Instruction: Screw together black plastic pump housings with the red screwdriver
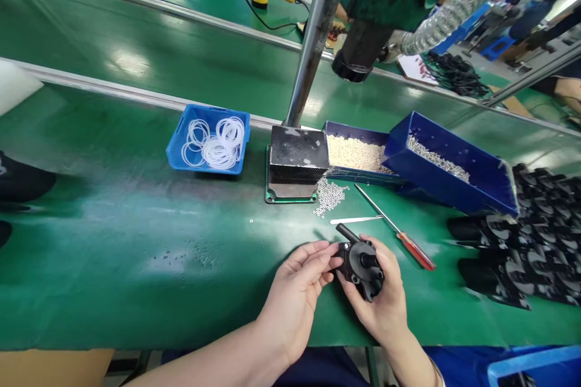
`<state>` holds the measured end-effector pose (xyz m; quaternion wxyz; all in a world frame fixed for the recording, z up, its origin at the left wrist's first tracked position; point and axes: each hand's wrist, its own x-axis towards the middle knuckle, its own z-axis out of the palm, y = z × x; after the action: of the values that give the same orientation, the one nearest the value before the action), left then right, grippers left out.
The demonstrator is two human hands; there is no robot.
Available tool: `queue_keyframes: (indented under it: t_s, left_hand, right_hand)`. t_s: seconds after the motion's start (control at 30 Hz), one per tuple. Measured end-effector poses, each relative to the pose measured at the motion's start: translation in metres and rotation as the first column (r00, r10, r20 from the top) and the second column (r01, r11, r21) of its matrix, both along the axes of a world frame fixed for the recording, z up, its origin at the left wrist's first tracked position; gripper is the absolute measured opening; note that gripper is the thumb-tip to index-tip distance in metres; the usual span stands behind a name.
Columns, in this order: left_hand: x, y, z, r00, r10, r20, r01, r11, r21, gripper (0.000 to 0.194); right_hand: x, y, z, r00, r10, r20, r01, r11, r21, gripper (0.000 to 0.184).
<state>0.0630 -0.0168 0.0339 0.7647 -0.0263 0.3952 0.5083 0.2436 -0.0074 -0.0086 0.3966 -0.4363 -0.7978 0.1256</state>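
My right hand (389, 290) is wrapped round a black plastic pump housing (363, 263) with a side pipe and a central spout, held above the front of the bench. At the housing's left edge, my left hand (297, 290) has its thumb and fingers pinched together, touching a lug; what sits between the fingertips is hidden. A small silver piece shows in a lug close to those fingertips. Beyond the hands lie white tweezers (356, 220), a screwdriver (411, 248) with a red handle, and a pile of small metal nuts (330, 195).
A blue bin (175, 154) of clear rings stands left of a press base (299, 148) with its post. Right of it are a bin of pale beads (358, 154) and a blue screw bin (481, 184). Black parts (494, 260) line the right; the press head (358, 60) hangs above.
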Motion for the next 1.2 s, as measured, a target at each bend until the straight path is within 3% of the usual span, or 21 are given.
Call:
queue_keyframes:
  t_s: [0.23,0.47,0.8,1.2]
  left_hand:
    - [-0.003,-0.002,0.007,0.977,-0.089,-0.194,0.120,0.981,0.154,0.022]
    - [0.000,0.001,-0.004,1.000,-0.011,-0.026,0.012,0.997,0.073,0.021]
    - [0.009,0.016,0.006,0.981,-0.021,-0.191,0.018,1.000,-0.014,0.025]
    - [0.003,0.021,0.002,0.980,-0.088,-0.181,0.081,0.996,-0.047,0.032]
  right_hand:
    - [0.001,0.000,-0.002,1.000,0.022,-0.021,-0.022,1.000,0.001,0.091]
    - [0.001,0.001,-0.001,1.000,0.016,-0.012,-0.016,1.000,-0.007,0.093]
    - [-0.001,0.001,0.001,1.000,0.008,-0.005,-0.008,1.000,0.000,0.094]
    - [-0.001,0.001,0.001,1.000,0.011,0.004,-0.011,1.000,0.017,0.094]
